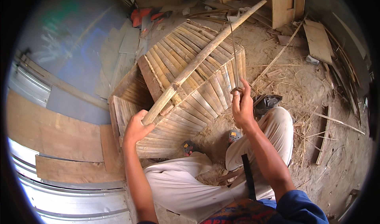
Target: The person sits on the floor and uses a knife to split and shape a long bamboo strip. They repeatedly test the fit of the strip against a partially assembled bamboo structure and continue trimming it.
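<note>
1. Your left hand (136, 125) was closed around the lower end of a bamboo pole (202, 57); the fingers wrapped it and hid the pole's very tip.
2. The pole ran up and to the right from that hand, lying across a slatted bamboo box (186, 93), and ended near the timber (277, 4) at the top of the view.
3. Your right hand (242, 105) was pinched shut on the bottom of a thin strip (234, 53), thumb and fingers pressed together around it. The strip stood nearly upright over the box and crossed in front of the pole; I could not tell whether the two touched.
4. Whatever lay inside that right hand besides the strip was hidden by the fingers.
5. The box sat on its side just ahead of your knees (277, 121). Its dark open side faced left, and the inside was too shadowed to make out.
6. Two small round things (234, 135) lay on the sandy floor (316, 105) between your legs and the box; they were too small to identify.
7. A dark crumpled thing (269, 102) lay just right of your right hand, partly behind your knee.
8. An orange tool (148, 15) near the top edge was blurred and half covered by boards.
9. Sheet metal (71, 202) at lower left was cut off by the rim.
</note>
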Motion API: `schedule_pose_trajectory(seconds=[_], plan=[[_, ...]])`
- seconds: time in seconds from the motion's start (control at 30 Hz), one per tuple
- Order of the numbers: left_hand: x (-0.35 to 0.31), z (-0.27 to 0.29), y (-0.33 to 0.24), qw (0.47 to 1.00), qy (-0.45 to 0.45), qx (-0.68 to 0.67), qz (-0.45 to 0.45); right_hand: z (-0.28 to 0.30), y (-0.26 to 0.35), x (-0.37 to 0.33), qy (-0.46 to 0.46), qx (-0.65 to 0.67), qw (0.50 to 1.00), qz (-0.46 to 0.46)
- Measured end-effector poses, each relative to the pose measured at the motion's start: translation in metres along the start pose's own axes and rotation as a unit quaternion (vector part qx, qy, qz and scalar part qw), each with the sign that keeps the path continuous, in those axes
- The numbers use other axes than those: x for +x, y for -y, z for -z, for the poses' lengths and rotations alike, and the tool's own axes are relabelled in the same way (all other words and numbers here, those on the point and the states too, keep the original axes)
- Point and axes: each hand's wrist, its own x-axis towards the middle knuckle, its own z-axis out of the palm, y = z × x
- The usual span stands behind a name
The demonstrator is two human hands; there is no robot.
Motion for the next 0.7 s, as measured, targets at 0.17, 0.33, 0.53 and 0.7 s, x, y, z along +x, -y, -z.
schedule_pose_trajectory(seconds=[0.17,0.33,0.53,0.7], plan=[[-0.001,0.015,-0.008,0.994,-0.097,0.046,-0.03,0.003,-0.009,-0.007,0.018,-0.023,0.999,-0.015],[0.004,0.011,-0.005,0.973,-0.125,0.135,-0.14,-0.004,-0.026,-0.006,-0.031,-0.032,0.997,-0.066],[0.009,-0.039,-0.015,0.889,-0.189,0.401,-0.12,-0.029,-0.082,-0.008,-0.124,0.003,0.976,-0.18],[0.027,-0.068,-0.036,0.911,-0.129,0.376,-0.106,-0.027,-0.138,-0.006,-0.141,-0.056,0.89,-0.43]])
